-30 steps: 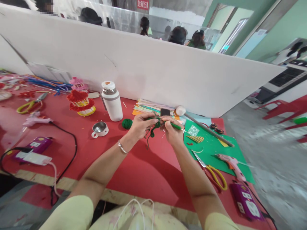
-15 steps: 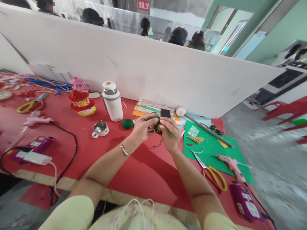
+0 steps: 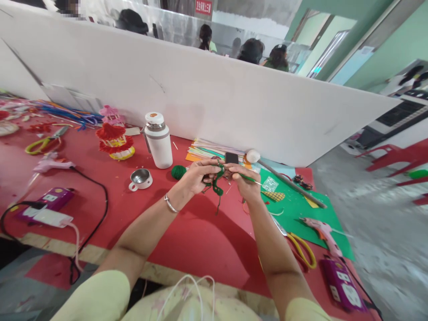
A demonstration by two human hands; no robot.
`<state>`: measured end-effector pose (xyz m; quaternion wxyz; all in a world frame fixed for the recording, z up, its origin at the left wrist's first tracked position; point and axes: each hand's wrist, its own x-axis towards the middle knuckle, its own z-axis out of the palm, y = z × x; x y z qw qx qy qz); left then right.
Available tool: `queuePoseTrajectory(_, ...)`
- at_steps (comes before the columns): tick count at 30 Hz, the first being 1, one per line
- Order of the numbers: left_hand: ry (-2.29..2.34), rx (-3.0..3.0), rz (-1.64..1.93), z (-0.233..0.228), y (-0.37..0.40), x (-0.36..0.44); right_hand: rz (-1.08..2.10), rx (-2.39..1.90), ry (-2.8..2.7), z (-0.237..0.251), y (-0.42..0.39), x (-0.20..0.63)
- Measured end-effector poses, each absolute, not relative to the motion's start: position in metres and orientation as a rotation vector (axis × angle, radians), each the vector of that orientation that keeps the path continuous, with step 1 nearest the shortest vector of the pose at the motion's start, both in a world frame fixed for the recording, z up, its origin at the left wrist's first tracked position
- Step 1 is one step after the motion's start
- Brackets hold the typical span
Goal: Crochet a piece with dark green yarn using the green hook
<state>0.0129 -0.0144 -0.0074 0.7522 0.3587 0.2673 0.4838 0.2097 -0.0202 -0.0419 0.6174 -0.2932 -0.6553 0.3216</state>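
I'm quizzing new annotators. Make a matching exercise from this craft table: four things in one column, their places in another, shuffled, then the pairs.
Things:
1. flask
2. steel cup
3. glue gun
4. crochet hook

Places:
A. in the right hand
B. on the green sheet, right of the hands
C. upright near the white partition
D. on the red table, in front of the flask

Pairs: 1-C, 2-D, 3-B, 4-A
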Motion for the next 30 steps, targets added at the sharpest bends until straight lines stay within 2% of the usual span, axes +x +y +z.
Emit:
queuePoseTrajectory(8,0.636,0.815,1.061,-0.005,-0.016,0.013,0.68,-0.679,-1.536,-0.034,-0.027,0.207)
queuePoseTrajectory(15,0.554,0.742,0.972,-0.001,-0.016,0.013,0.867,-0.64,-1.354,-0.048,-0.024,0.199)
queuePoseTrajectory(22,0.569,0.752,1.01,-0.002,-0.016,0.012,0.837,-0.625,-1.372,-0.045,-0.022,0.202)
queuePoseTrajectory(30,0.546,0.772,1.098,-0.008,-0.016,0.017,1.119,-0.687,-1.122,-0.055,-0.022,0.188)
